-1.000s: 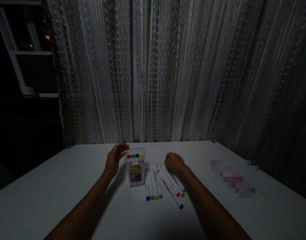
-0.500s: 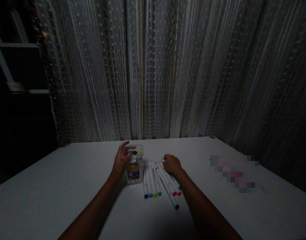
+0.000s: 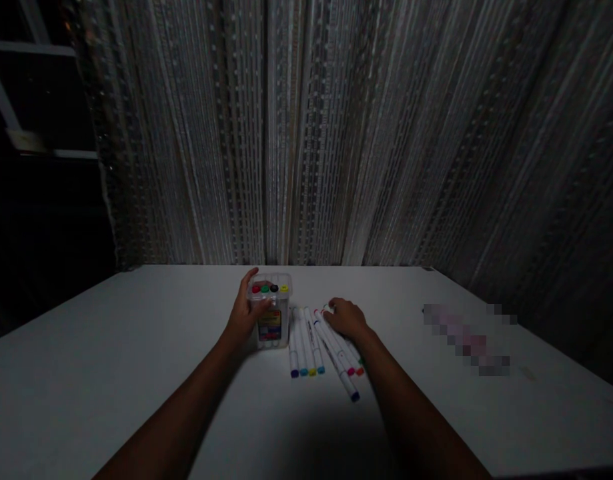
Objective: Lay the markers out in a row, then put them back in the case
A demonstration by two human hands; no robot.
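Now, left hand (image 3: 247,313): clasped round the clear marker box (image 3: 273,323) — thumb in front, fingers behind.
Marker box: upright at table (image 3: 111,353) centre, capped markers inside.
Right hand (image 3: 346,319): curled over the fanned markers (image 3: 342,363), at 3 o'clock from the box; grip — cannot tell.
Loose row (image 3: 306,347): four markers between box and fan.

The person's slender, bare left forearm (image 3: 186,413) and bare right forearm (image 3: 411,417) are unclothed along all the length that shows, from the lower edge of the view to the wrists, where each narrows. The left hand (image 3: 246,315) and right hand (image 3: 347,319) are likewise bare. The light is dim, so nails and finer marks cannot be made out.
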